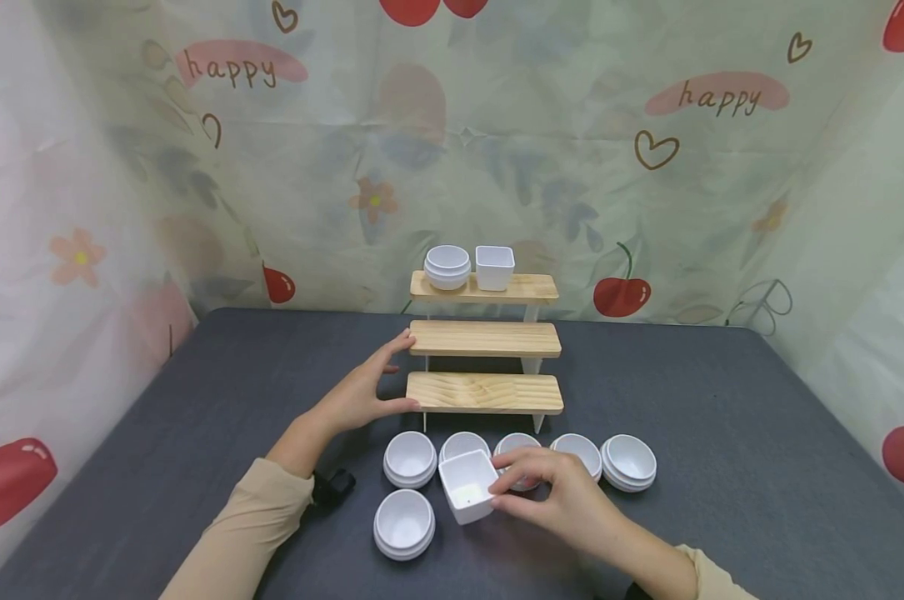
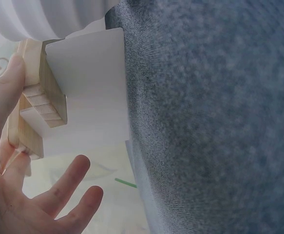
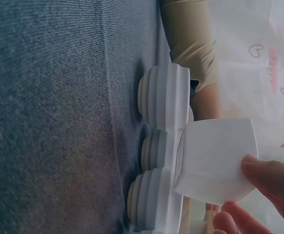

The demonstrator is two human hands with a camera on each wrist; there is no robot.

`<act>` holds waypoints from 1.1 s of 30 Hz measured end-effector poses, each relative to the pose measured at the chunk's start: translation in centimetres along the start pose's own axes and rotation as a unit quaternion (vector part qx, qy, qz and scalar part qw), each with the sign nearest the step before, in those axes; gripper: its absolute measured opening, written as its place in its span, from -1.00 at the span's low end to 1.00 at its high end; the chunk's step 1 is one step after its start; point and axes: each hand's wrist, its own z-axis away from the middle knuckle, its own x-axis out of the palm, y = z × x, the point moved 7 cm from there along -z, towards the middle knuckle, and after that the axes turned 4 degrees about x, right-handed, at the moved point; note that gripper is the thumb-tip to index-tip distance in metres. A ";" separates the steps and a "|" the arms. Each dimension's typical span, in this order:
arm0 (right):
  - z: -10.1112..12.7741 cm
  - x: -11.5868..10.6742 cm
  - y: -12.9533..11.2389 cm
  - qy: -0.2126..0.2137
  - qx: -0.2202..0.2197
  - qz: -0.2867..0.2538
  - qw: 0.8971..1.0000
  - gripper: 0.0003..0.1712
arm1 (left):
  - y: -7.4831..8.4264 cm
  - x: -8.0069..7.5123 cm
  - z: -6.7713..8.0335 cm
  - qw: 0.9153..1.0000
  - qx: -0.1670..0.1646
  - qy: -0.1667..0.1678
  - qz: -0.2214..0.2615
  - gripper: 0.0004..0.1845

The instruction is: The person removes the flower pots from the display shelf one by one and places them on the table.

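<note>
Two hands at a three-step wooden shelf, one small square cup being lifted.

At left, our left hand (image 1: 365,392) has its grip released: straight fingers and thumb rest against the left ends of the middle and lowest boards of the wooden shelf (image 1: 485,337), steadying it. On the top board we see a round cup (image 1: 447,266) and a square one (image 1: 494,267) already standing; the two lower boards are bare, so we judge the work is at an early stage. In front of the shelf, six round white cups (image 1: 410,458) wait on the grey desk (image 1: 759,467). To the right, our right hand (image 1: 560,492) pinches the square cup (image 1: 467,486) by its rim; the cup is tilted, its mouth pointing up and slightly toward us, its axis leaning from vertical.
</note>
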 end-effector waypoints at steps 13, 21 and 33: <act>0.3 0.6 0.1 -0.012 0.004 -0.001 1.000 -0.86 | -0.1 0.0 0.0 1.000 -0.002 -0.002 0.004 -0.02; 0.4 0.8 -0.3 -0.021 -0.006 -0.002 1.000 -0.91 | 0.1 0.0 0.0 1.000 0.002 0.001 0.005 -0.03; 0.6 1.1 0.0 -0.032 0.005 0.002 0.999 -0.91 | 0.2 -0.1 0.0 1.000 0.000 -0.001 0.004 -0.03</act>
